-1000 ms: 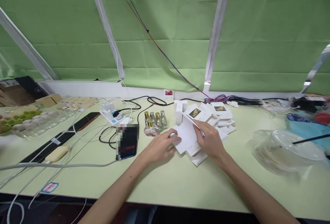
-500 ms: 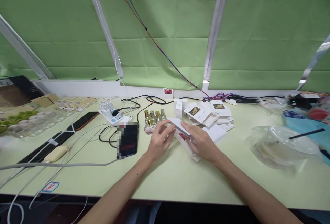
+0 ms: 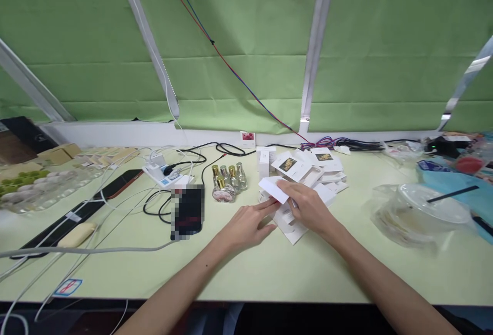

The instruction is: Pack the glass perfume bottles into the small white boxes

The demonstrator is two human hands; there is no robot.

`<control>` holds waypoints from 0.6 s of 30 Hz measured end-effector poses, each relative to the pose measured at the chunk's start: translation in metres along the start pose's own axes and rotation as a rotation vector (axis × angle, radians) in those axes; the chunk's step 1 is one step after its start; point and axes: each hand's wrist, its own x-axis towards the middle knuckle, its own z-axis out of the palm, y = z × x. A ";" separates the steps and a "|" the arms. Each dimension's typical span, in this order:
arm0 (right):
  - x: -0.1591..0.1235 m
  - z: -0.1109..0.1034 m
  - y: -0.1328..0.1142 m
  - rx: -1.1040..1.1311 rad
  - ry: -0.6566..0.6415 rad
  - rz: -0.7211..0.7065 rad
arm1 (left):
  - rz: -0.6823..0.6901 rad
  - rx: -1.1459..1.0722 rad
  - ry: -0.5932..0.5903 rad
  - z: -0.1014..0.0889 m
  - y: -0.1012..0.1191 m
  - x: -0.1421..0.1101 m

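My right hand (image 3: 308,206) pinches a small white card (image 3: 272,188) and lifts its left end off a pile of flat white box blanks (image 3: 308,181) in the middle of the pale green table (image 3: 269,268). My left hand (image 3: 248,222) lies beside it, fingers stretched toward the lower blanks (image 3: 287,222), index finger reaching under the raised card. Several blanks at the back carry a gold print (image 3: 288,164). A cluster of small gold-capped glass bottles (image 3: 227,181) stands just left of my hands.
A dark phone (image 3: 187,211) lies left of the bottles, among white and black cables and a white power strip (image 3: 164,173). A clear plastic lidded bowl in a bag (image 3: 419,211) sits at the right. Trays of small items (image 3: 34,183) stand far left. Green sheeting backs the table.
The right hand has gone on holding a white card, now raised with its end pointing left. The left hand dropped from the card to the table with its fingers stretched out flat.
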 end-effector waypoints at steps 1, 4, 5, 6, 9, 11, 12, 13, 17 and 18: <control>0.000 0.001 0.000 -0.012 -0.064 0.006 | -0.001 0.001 -0.019 0.001 0.001 0.001; -0.001 0.002 -0.004 -0.044 -0.235 0.031 | 0.018 0.001 -0.040 0.006 0.001 0.005; 0.000 0.001 -0.005 -0.039 -0.281 0.037 | 0.023 0.000 -0.041 0.009 0.001 0.006; 0.000 0.000 -0.007 -0.026 -0.317 0.043 | 0.023 -0.001 -0.038 0.010 0.001 0.006; 0.001 -0.004 -0.012 0.021 -0.373 0.050 | 0.012 -0.050 -0.025 0.008 -0.001 0.005; 0.001 -0.006 -0.015 0.042 -0.393 0.052 | 0.011 -0.127 -0.005 0.001 -0.003 0.002; 0.001 -0.007 -0.016 0.053 -0.407 0.054 | 0.016 -0.175 0.000 -0.004 -0.004 0.001; 0.001 -0.008 -0.017 0.067 -0.422 0.059 | 0.025 -0.226 -0.007 -0.009 -0.005 0.000; 0.001 -0.008 -0.020 0.146 -0.452 0.080 | 0.070 -0.382 -0.060 -0.029 -0.010 -0.001; 0.001 -0.008 -0.021 0.166 -0.453 0.080 | 0.078 -0.405 -0.059 -0.032 -0.011 -0.001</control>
